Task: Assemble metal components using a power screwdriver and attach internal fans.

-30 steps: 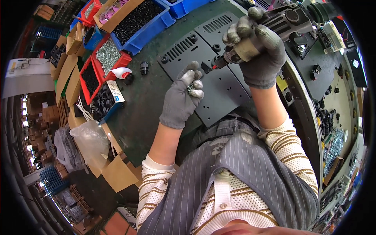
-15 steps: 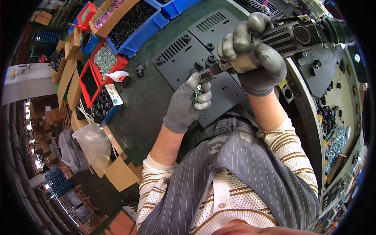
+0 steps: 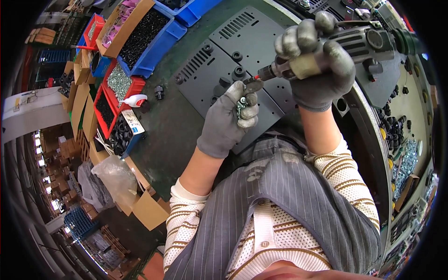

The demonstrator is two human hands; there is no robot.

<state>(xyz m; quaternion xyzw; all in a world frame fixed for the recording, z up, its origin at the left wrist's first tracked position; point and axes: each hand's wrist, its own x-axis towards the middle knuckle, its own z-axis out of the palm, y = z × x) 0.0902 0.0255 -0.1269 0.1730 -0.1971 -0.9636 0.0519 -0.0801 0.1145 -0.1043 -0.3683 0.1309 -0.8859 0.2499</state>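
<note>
My right hand [image 3: 322, 77], in a worn grey glove, is wrapped round a dark power screwdriver [image 3: 368, 42] held level, its red-marked tip pointing left. My left hand [image 3: 224, 123], also gloved, is closed on several small silver screws [image 3: 241, 107]. Its thumb and forefinger are at the screwdriver's tip; what they pinch there is too small to make out. Under both hands lies a dark grey slotted metal panel [image 3: 200, 70] with holes and round black fittings [image 3: 239, 72] on it.
Left of the panel stand a blue bin [image 3: 149, 58] of black parts, a red bin [image 3: 135, 86] of silver screws and a white bottle [image 3: 134, 100]. A black fitting [image 3: 159, 92] lies on the green tabletop [image 3: 161, 123]. A metal rail [image 3: 378, 126] curves along the right.
The screwdriver and my right hand have shifted slightly right and down. My left hand has moved slightly right with the screws. The bench and panel sit a little further left in view.
</note>
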